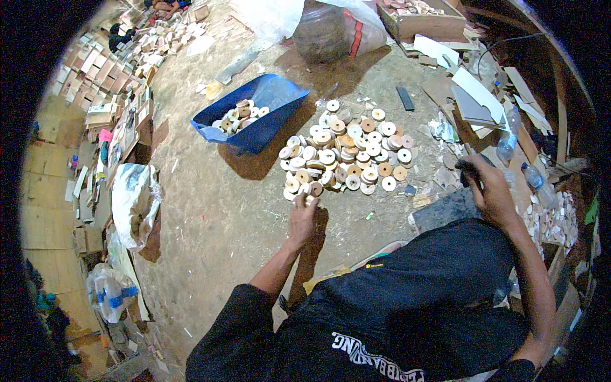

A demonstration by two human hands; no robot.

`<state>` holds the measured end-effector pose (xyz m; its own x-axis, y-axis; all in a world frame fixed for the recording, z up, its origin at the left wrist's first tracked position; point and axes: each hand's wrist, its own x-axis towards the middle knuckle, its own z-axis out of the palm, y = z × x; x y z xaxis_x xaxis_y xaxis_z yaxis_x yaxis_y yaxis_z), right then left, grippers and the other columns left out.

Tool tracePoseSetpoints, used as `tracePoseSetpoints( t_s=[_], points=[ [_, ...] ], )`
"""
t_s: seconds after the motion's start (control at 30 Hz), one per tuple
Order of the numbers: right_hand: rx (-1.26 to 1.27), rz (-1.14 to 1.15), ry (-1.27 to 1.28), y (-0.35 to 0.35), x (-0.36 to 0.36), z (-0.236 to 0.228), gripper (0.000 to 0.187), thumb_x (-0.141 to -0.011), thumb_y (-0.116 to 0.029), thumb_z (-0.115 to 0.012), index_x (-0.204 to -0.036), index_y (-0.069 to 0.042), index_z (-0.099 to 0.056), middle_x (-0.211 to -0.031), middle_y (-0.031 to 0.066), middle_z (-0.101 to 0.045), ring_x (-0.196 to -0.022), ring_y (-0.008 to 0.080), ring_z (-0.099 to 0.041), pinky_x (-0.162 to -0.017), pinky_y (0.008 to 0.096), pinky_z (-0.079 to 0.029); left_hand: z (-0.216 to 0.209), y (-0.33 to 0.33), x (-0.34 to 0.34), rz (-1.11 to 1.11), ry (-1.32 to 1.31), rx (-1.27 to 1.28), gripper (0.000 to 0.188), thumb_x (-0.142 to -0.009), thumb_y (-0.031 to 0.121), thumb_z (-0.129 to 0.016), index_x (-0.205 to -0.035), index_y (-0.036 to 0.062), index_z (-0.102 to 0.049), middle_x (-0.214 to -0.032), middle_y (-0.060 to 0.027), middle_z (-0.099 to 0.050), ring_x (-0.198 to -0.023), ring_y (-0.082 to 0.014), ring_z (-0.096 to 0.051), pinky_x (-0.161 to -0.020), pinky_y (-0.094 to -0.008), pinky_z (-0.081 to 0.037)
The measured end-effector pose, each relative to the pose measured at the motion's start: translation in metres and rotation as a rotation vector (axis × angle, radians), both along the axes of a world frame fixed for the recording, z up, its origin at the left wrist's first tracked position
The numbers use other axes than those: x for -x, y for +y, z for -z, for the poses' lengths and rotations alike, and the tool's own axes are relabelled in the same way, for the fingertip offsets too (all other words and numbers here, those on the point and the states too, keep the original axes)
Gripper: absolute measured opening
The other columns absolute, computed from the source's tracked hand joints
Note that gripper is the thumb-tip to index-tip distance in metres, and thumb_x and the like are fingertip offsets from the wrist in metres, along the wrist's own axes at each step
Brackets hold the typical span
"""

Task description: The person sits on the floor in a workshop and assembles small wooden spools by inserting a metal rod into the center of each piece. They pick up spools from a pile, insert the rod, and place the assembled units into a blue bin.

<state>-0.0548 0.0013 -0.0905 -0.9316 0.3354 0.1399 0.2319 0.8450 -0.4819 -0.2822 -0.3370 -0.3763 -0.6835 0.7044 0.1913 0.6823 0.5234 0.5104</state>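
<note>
A heap of round wooden discs point(347, 153), pale to brown and many with a small centre hole, lies on the ground before me. At its near left edge is my left hand point(303, 216), its fingers bent round a wooden disc point(316, 189); the grip is partly hidden. Off to the right, above my knee, my right hand point(489, 184) is closed on a small dark object point(470, 170) whose kind I cannot make out. Behind the heap to the left, a blue scoop-shaped container point(267, 130) holds more discs.
Wood offcuts point(474, 95), plastic bottles point(507, 137) and scraps crowd the right side. A stuffed translucent sack point(337, 32) and a wooden crate point(423, 25) stand at the back. Leftward are a white plastic bag point(135, 204) and stacked wood blocks point(95, 73). Another person point(167, 7) sits far back.
</note>
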Motion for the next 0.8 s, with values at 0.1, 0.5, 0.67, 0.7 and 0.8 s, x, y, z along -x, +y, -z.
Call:
tracePoseSetpoints(
  t_s=[0.1,0.5,0.67,0.7,0.8],
  points=[
    [-0.018,0.004,-0.031,0.001,-0.003,-0.001,0.027,-0.080,0.007,-0.054,-0.106,-0.001,-0.055,-0.084,0.0152,-0.062,-0.077,0.0270,-0.061,-0.071,0.0354,-0.048,-0.003,0.009,-0.007,-0.017,0.119,0.149,0.040,-0.083,0.013,-0.061,-0.122,0.0110,-0.052,-0.126,-0.0255,-0.043,-0.113,-0.0424,-0.045,-0.090,-0.0487,-0.043],
    [0.006,-0.046,-0.046,-0.003,0.001,-0.012,0.029,-0.079,0.010,-0.053,-0.106,0.001,-0.055,-0.084,0.0164,-0.062,-0.075,0.0272,-0.063,-0.069,0.0339,-0.050,-0.003,0.012,0.025,-0.124,0.011,0.211,0.043,-0.075,0.009,-0.066,-0.117,0.0098,-0.055,-0.116,-0.0171,-0.049,-0.105,-0.0384,-0.051,-0.082,-0.0456,-0.049],
    [-0.046,-0.074,-0.009,-0.002,0.001,-0.006,0.029,-0.078,0.010,-0.053,-0.105,0.001,-0.056,-0.084,0.0155,-0.061,-0.074,0.0269,-0.062,-0.068,0.0345,-0.049,-0.013,0.017,0.061,-0.241,0.058,0.045,0.043,-0.072,0.007,-0.068,-0.114,0.0118,-0.059,-0.118,-0.0167,-0.049,-0.103,-0.0382,-0.052,-0.083,-0.0451,-0.049],
    [-0.029,-0.063,-0.014,-0.002,0.002,-0.005,0.028,-0.077,0.008,-0.055,-0.103,-0.002,-0.056,-0.083,0.0147,-0.062,-0.073,0.0291,-0.061,-0.068,0.0368,-0.047,-0.012,0.019,0.066,-0.251,0.028,0.049,0.045,-0.070,0.006,-0.069,-0.113,0.0123,-0.060,-0.119,-0.0162,-0.050,-0.102,-0.0380,-0.053,-0.083,-0.0450,-0.049],
    [-0.029,-0.050,-0.002,0.000,0.002,-0.004,0.028,-0.075,0.003,-0.058,-0.101,-0.006,-0.058,-0.079,0.0127,-0.064,-0.070,0.0329,-0.059,-0.067,0.0413,-0.043,-0.001,0.025,0.074,-0.253,0.044,0.191,0.043,-0.070,0.006,-0.069,-0.111,0.0127,-0.061,-0.119,-0.0164,-0.051,-0.101,-0.0373,-0.054,-0.083,-0.0440,-0.049]
  ],
)
